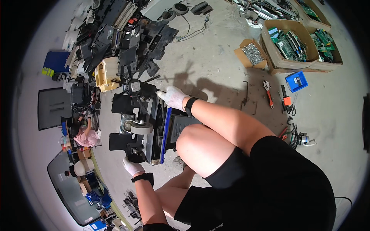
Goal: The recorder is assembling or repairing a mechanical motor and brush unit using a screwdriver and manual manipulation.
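In front of my bent knee stands a dark wheeled machine base (153, 133), tipped so its underside faces left. It has a grey caster wheel (141, 128), flat black plates and a long blue strip (166, 131) along one side. A brush with black bristle arms (134, 87) is fixed at its far end. My right hand (174, 97), in a white glove, is closed on the far end's edge. My left hand (133, 167), also gloved, grips the near end by a black fitting. The fingertips of both hands are partly hidden against the machine.
Black plastic parts (140, 48) are heaped at the far left beside a yellow bin (106, 74). Far right are cardboard boxes of circuit boards (287, 44), a box of screws (252, 54) and a blue tray (296, 82). An adjustable wrench (268, 94) lies on the floor. Another person (87, 135) sits at left.
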Demonstrator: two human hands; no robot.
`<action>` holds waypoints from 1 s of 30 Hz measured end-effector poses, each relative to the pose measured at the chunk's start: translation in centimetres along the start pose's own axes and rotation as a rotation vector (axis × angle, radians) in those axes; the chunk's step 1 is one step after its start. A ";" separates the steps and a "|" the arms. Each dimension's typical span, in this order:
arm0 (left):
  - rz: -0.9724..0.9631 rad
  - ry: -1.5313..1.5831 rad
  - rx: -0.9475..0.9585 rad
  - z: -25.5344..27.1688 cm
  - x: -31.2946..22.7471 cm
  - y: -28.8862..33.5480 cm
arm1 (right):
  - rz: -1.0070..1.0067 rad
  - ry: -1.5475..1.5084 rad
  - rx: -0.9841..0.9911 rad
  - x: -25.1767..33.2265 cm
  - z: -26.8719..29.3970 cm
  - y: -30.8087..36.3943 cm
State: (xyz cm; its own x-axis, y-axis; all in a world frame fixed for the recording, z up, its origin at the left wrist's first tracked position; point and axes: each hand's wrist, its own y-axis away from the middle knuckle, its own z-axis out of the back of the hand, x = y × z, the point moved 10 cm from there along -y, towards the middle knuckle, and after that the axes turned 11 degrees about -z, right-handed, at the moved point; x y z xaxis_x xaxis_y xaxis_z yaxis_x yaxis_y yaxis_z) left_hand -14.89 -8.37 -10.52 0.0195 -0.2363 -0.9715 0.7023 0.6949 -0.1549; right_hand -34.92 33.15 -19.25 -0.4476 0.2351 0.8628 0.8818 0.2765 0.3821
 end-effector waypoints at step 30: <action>-0.101 -0.013 -0.265 -0.8 -2.9 -2.2 | 0.747 1.443 -0.197 2.0 -2.8 -4.7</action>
State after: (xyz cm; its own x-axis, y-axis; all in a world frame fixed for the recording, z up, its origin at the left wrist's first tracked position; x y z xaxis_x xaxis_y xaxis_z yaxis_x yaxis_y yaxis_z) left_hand -17.02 -8.66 -7.49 -0.0308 -0.3210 -0.9466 0.4908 0.8201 -0.2941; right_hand -39.50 29.70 -18.42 0.4643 -0.7912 0.3981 0.8808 0.3652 -0.3014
